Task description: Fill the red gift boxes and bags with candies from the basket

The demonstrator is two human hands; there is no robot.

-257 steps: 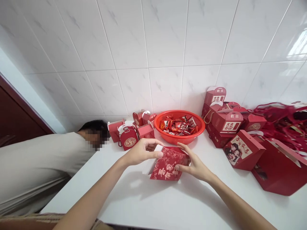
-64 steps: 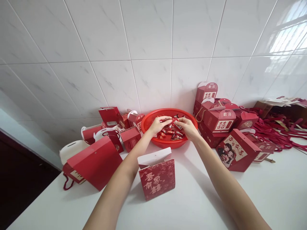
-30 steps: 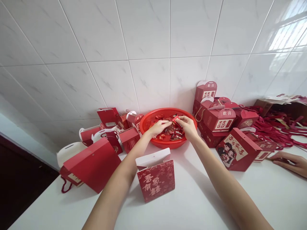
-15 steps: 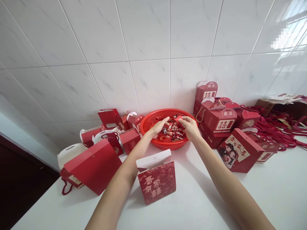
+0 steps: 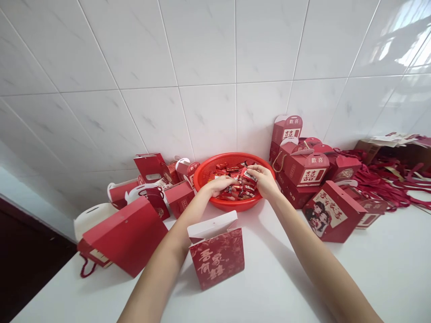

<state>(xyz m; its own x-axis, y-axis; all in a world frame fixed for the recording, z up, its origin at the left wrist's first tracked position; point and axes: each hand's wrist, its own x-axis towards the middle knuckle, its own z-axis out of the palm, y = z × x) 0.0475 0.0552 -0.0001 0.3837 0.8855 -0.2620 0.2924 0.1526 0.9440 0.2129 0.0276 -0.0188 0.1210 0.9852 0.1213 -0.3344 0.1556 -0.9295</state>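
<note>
A red plastic basket [image 5: 235, 205] with perforated sides stands against the wall, holding many wrapped candies [image 5: 240, 190] in red wrappers. My left hand [image 5: 220, 185] reaches into its left side, fingers curled down on candies, with the fingertips partly hidden. Over the basket's right side, my right hand [image 5: 264, 179] pinches a red-wrapped candy [image 5: 248, 174] between thumb and fingers. In front of the basket, between my forearms, stands a red gift box [image 5: 217, 260] with pale lettering. Its top is open and the white inner flap tilts up.
Folded red gift boxes [image 5: 180, 197] crowd the left side, with a large plain red one [image 5: 126, 235] nearest. More boxes [image 5: 308, 170] are stacked at right, beside a box with a printed couple [image 5: 333, 211]. Dark red ribbon handles [image 5: 380, 184] lie heaped farther right. White tiled wall [image 5: 208, 112] rises behind.
My left hand has moved lower into the candies, its fingers more curled. My right hand still holds a red-wrapped candy, now turned with its printed side showing. The view has shifted slightly.
</note>
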